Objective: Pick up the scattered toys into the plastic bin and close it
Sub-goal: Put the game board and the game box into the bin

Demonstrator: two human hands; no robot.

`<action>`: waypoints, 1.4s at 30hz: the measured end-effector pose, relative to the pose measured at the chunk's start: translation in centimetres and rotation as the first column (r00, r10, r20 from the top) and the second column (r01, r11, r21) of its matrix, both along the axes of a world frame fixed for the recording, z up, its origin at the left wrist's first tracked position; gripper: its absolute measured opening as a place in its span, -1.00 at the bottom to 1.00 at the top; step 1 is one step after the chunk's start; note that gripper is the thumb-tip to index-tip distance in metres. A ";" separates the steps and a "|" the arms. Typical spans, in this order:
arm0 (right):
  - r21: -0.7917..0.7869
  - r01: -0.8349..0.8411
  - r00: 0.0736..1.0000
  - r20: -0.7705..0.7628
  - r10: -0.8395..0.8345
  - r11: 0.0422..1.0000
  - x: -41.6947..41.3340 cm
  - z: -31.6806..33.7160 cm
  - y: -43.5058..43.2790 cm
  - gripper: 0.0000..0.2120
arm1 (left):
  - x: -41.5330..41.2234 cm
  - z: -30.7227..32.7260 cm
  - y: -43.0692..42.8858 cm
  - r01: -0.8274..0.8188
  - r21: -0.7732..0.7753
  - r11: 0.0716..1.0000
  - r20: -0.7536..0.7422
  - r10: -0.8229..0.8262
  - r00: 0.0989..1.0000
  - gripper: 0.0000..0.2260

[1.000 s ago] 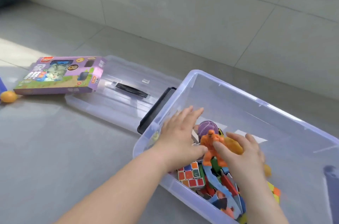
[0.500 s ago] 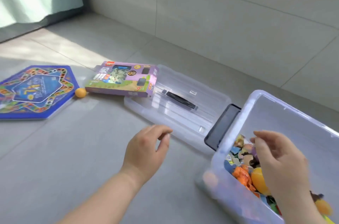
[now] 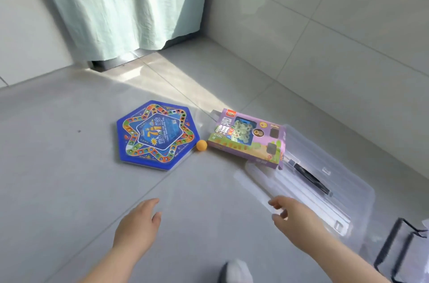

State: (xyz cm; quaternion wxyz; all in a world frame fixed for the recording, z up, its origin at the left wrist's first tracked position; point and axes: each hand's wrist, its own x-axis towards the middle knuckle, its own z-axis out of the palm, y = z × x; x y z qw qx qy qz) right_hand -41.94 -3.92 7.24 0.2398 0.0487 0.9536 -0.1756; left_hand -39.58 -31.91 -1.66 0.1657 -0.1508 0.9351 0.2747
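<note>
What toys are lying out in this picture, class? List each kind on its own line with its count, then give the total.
Blue hexagonal game board: 1
Orange ball: 1
Purple boxed chess set: 1
Total: 3

grey tiled floor (image 3: 58, 178); pale curtain (image 3: 120, 4); sunlit
</note>
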 end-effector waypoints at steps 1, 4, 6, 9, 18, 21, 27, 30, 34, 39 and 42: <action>0.044 -0.052 0.999 0.019 0.051 0.998 -0.8 -0.9 -0.5 -0.66 | -1.2 -0.4 -0.9 0.015 -0.027 1.000 0.038 -0.014 0.999 -0.61; 0.060 -0.158 0.986 0.056 0.155 0.986 -4.2 -4.6 -2.4 -0.61 | -5.2 -2.2 -2.7 0.056 -0.108 0.993 0.118 -0.043 0.992 -0.55; 0.068 -0.201 0.979 0.043 0.198 0.977 -7.2 -8.0 -3.6 -0.59 | -7.5 -3.6 -3.7 0.070 -0.140 0.988 0.156 -0.048 0.987 -0.53; 0.171 -0.288 0.957 0.007 0.292 0.942 -11.8 -12.5 -6.9 -0.56 | -10.1 -5.7 -5.2 0.113 -0.206 0.972 0.179 -0.077 0.981 -0.49; 0.419 -0.617 0.728 -0.018 0.685 0.666 -20.7 -17.4 -13.7 -0.39 | -15.2 -9.4 -6.6 0.306 -0.275 0.912 0.261 -0.236 0.936 -0.39; 0.431 -0.663 0.699 0.063 0.712 0.612 -21.7 -17.6 -14.1 -0.43 | -15.4 -10.1 -6.8 0.330 -0.288 0.899 0.299 -0.243 0.923 -0.34; 0.370 -0.662 0.704 0.005 0.711 0.652 -22.0 -18.0 -14.5 -0.60 | -15.4 -9.7 -6.8 0.279 -0.235 0.931 0.265 -0.215 0.940 -0.35; 0.167 -0.496 0.808 -0.271 0.524 0.852 -21.2 -18.5 -14.7 -0.70 | -13.4 -10.1 -7.1 0.279 -0.254 0.926 0.137 -0.251 0.958 -0.42; -0.318 0.066 0.988 -0.112 -0.106 0.946 -19.6 -17.7 -15.6 -0.80 | -9.2 -11.1 -7.4 0.124 -0.217 0.968 -0.091 -0.146 0.985 -0.63; -0.326 0.474 0.880 0.204 -0.428 0.818 -20.1 -19.0 -17.0 -0.91 | -10.5 -10.3 -7.7 -0.710 0.277 0.647 -0.002 0.740 0.673 -0.68; -0.322 0.498 0.853 0.349 -0.388 0.805 -20.4 -18.5 -17.5 -0.68 | -11.5 -10.4 -8.3 -0.809 0.390 0.439 0.148 0.838 0.525 -0.79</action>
